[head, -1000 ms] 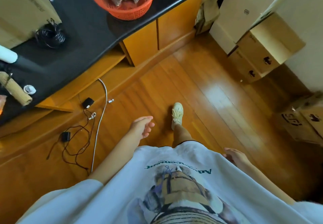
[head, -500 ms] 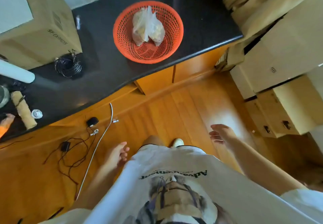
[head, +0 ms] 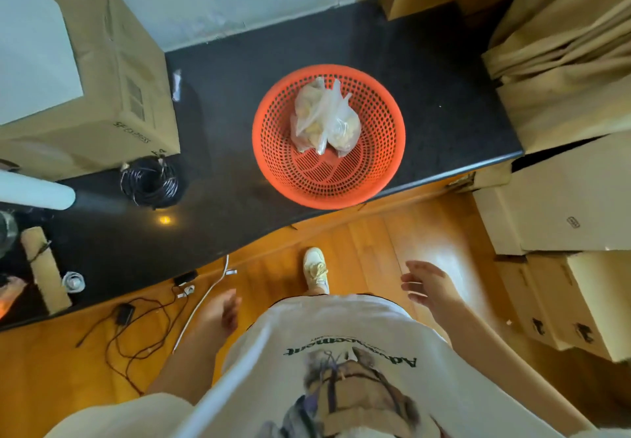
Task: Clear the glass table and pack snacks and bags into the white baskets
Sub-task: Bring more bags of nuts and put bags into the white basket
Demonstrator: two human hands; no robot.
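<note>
The bag (head: 325, 119) of snacks, clear plastic knotted at the top with pale lumps inside, lies in an orange basket (head: 382, 178) whose sides are full of holes; it sits toward the far side of the basket's bowl. The basket stands on a black worktop (head: 222, 150), its near rim at the worktop's front edge. Left of it on the same worktop are a coil of black cable (head: 150, 183), a cardboard box (head: 116, 96) against the wall, a white tube (head: 37, 191) lying on its side, a brown roll (head: 46, 273) and a small white cap (head: 73, 281) beside it. The person stands facing the worktop in a white printed shirt (head: 341, 352), one pale shoe (head: 316, 268) forward on the wooden floor (head: 426, 232). The left hand (head: 220, 311) hangs low beside the shirt, blurred, fingers loosely curled and holding nothing. The right hand (head: 428, 284) is raised in front of the body, fingers spread and released, empty, well short of the basket. Black cords (head: 136, 328) and a white cable (head: 205, 296) trail over the floor under the worktop's edge. More boxes (head: 573, 205) are stacked at the right, with folded tan fabric (head: 560, 51) above them.
</note>
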